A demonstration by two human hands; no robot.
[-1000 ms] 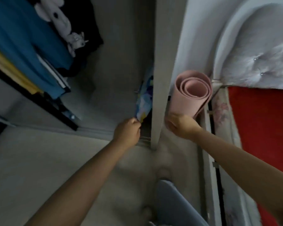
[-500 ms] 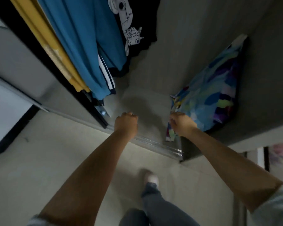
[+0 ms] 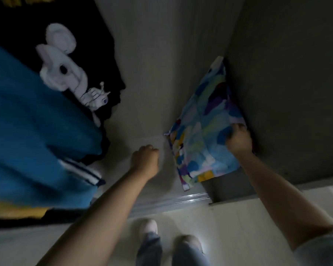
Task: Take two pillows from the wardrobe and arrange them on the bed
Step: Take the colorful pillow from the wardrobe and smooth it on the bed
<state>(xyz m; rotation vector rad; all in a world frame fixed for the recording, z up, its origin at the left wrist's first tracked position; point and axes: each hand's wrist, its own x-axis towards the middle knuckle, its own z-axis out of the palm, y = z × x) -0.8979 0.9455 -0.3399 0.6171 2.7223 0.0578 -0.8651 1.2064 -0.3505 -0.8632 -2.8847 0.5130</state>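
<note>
A pillow in a blue, multicoloured patchwork cover stands on edge on the wardrobe floor, leaning against the grey right inner wall. My right hand grips its right edge, fingers curled into the fabric between pillow and wall. My left hand is a closed fist holding nothing, just left of the pillow's lower corner and apart from it. Only one pillow can be seen; the bed is out of view.
Hanging clothes fill the left side: a blue garment with striped cuffs, a black shirt with a white cartoon print, something yellow below. A metal sliding-door rail runs along the wardrobe's front edge. My feet stand on pale floor.
My right hand has shifted from the pillow's lower left corner to its right edge by the wall. The view has moved closer into the wardrobe; my left fist stays about where it was.
</note>
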